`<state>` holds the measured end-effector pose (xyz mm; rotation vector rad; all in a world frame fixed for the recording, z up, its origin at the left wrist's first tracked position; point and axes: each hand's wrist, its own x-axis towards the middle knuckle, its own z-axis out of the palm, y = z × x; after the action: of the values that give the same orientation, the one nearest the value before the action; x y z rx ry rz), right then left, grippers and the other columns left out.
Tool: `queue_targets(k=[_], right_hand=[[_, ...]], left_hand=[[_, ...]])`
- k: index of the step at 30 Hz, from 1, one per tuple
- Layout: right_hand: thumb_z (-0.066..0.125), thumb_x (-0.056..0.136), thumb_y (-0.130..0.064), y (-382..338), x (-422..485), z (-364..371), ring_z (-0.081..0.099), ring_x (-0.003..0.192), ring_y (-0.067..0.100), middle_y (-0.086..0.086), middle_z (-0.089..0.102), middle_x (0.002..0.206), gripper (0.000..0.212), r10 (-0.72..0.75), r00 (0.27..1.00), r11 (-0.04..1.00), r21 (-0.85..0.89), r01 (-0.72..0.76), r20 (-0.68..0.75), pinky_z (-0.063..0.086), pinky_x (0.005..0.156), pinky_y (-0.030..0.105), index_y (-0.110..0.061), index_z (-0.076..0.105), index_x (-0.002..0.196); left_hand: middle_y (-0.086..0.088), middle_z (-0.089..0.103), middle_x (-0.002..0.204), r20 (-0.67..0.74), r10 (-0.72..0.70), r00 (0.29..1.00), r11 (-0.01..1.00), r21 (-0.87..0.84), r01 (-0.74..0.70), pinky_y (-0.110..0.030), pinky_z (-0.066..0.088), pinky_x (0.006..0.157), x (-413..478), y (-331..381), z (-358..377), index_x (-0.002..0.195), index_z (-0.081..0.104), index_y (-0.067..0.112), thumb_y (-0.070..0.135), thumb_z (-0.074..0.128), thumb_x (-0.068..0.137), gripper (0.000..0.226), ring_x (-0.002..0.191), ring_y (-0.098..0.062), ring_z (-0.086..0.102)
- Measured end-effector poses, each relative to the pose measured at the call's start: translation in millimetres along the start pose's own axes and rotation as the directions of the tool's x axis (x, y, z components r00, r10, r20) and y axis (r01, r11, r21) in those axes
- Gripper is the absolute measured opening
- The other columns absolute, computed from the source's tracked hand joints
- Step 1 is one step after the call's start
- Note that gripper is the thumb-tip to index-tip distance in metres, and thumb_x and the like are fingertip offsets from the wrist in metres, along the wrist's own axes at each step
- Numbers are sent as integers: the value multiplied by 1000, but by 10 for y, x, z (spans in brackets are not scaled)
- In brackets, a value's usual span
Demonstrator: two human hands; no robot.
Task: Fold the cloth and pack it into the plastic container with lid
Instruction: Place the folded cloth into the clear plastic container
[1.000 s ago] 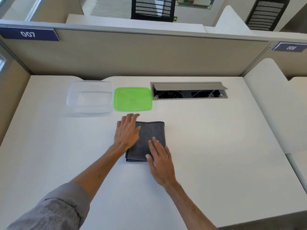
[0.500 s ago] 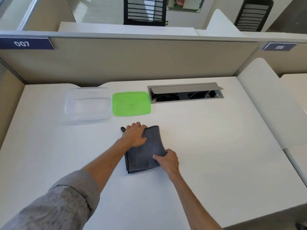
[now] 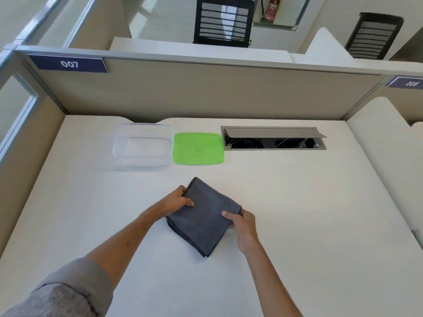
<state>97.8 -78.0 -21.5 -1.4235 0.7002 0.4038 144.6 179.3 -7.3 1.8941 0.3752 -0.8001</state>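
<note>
Person's forearms, seen from above. Left hand (image 3: 175,202) and right hand (image 3: 245,226) are bare, as are both forearms to the frame edge. At seven o'clock, a grey, faintly mottled sleeve (image 3: 68,291) ends in a plain cuff, possibly rolled; the right arm shows no sleeve.

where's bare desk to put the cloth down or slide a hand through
Bare desk lies right of the right hand, below the cable hatch; more lies left of the left hand, below the clear container. It is crowded along the back, where container, green lid and hatch line up, and around the cloth.
</note>
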Motion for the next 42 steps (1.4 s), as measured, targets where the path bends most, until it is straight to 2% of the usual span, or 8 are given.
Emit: queue_targets(k=[4,7,14,17,24,29,36,42], right_hand=[[78,98,-30,-95,14,108,80,106,30,2,84,105,18,-121,990,972,-193,133,69,67,86,49,-30,69,113],[73,99,-44,-247,56,171,80,101,33,14,80,107,19,-150,979,934,-303,187,141,67,83,62,-37,63,113],[83,89,-31,-751,62,477,78,82,21,13,83,102,26,-51,945,959,-247,137,323,61,65,34,-9,74,100],[75,84,-26,-862,4,631,75,81,19,8,80,102,28,-32,888,949,-265,172,460,60,70,34,-12,71,107],[66,103,-25,-1003,-12,1255,79,88,20,7,81,107,24,-151,855,867,-350,356,496,66,59,36,-32,61,126],[70,104,-19,-1217,117,1783,80,85,24,9,83,109,17,-263,877,866,-303,398,401,68,60,42,-15,69,120],[74,100,-18,-1638,475,2423,78,73,19,8,83,102,14,-250,917,887,-307,346,312,64,56,33,-6,75,108],[80,91,-7,-1960,729,2726,76,88,24,18,82,113,34,-187,905,885,-335,324,381,66,73,37,5,72,122]], left_hand=[[-14,72,127,16,-39,999,987,-156,41,-32,56,77,-132,-85,-76,128,59,10,21,69,97,34,101,-23,72],[-16,74,131,-35,-57,998,957,-285,44,-35,58,83,-243,-127,-94,135,60,8,22,69,93,46,107,-28,74],[-6,81,128,-223,-42,974,894,-444,-63,-45,60,100,-591,-303,-368,134,65,20,34,73,84,52,117,-29,79],[-2,81,125,-275,-42,961,887,-453,-91,-49,62,101,-714,-382,-558,130,66,24,42,75,79,55,116,-29,79],[15,81,110,-304,-45,952,881,-461,-105,-27,62,69,-806,-447,-1212,114,65,45,56,77,81,37,93,-7,83],[15,80,121,-346,-22,938,881,-451,-146,-34,58,85,-701,-204,-1715,127,69,38,89,47,93,65,112,-10,77],[9,73,120,-389,38,920,899,-390,-201,-32,53,72,-352,110,-2401,128,64,34,64,40,113,42,105,-14,71],[3,83,121,-315,71,947,853,-473,-221,-24,59,58,17,177,-2884,133,67,39,43,64,109,24,103,-17,80]])
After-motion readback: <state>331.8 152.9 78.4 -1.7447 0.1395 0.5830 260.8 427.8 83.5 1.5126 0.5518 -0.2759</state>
